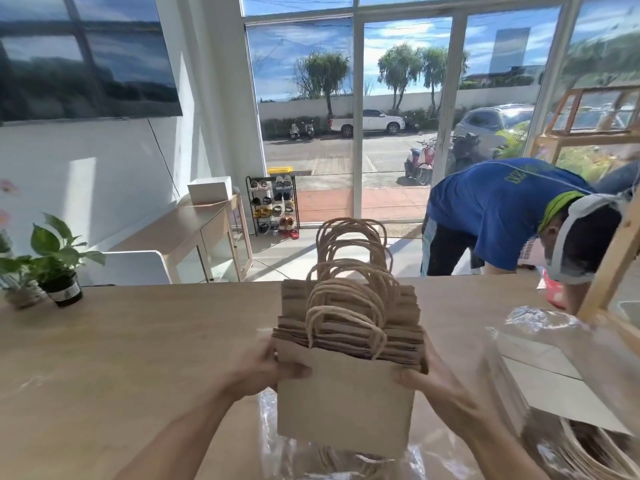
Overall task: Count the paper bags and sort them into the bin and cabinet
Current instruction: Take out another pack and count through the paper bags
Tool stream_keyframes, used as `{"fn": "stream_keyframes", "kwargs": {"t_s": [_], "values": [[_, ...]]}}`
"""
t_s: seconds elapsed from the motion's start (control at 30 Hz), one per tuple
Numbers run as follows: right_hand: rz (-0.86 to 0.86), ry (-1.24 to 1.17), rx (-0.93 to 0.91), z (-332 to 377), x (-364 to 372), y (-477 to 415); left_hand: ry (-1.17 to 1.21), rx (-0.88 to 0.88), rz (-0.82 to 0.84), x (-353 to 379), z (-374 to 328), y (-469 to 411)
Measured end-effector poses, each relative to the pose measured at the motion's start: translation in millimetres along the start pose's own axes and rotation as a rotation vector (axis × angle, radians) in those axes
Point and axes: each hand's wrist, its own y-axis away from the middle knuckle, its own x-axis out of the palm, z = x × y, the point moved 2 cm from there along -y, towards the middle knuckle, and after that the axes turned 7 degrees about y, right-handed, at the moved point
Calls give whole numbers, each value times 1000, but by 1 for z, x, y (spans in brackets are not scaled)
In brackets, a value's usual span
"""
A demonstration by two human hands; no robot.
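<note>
Centre foreground: a stack of paper bags, brown and folded flat, is held upright just above a wooden table. Twisted paper handles rise from the bag tops in overlapping loops. The bag edges blur together, so the number of bags cannot be read.

The left hand grips the stack's left edge with its thumb curled over the front bag. Its fingers are hidden behind the stack. The right hand grips the right edge in the same way, thumb on the front face and fingers out of sight behind.

The stack's lower edge hides part of a clear plastic wrap lying on the table. Brown handles show dimly through it and are cut off by the bottom border. At lower right a second bundle of bags in clear plastic is blurred and partly out of frame.

On the table's far left stands a potted plant. Beyond the table a second person in a blue shirt bends forward, partly hidden by a wooden frame at the right edge. A low wooden cabinet with glass doors stands along the left wall.
</note>
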Motion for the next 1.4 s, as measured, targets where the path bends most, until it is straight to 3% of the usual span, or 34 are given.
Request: {"fn": "stream_keyframes", "kwargs": {"t_s": [0.2,0.5,0.8,1.4], "values": [[-260,-50,57,-27,12,11,179,-7,-39,41,31,28],[-454,-10,70,-27,20,10,476,208,-540,66,31,30],[-442,-58,71,-20,22,4,536,318,-688,74,31,21],[-402,-88,128,-39,27,-1,438,242,-747,72,38,18]]}}
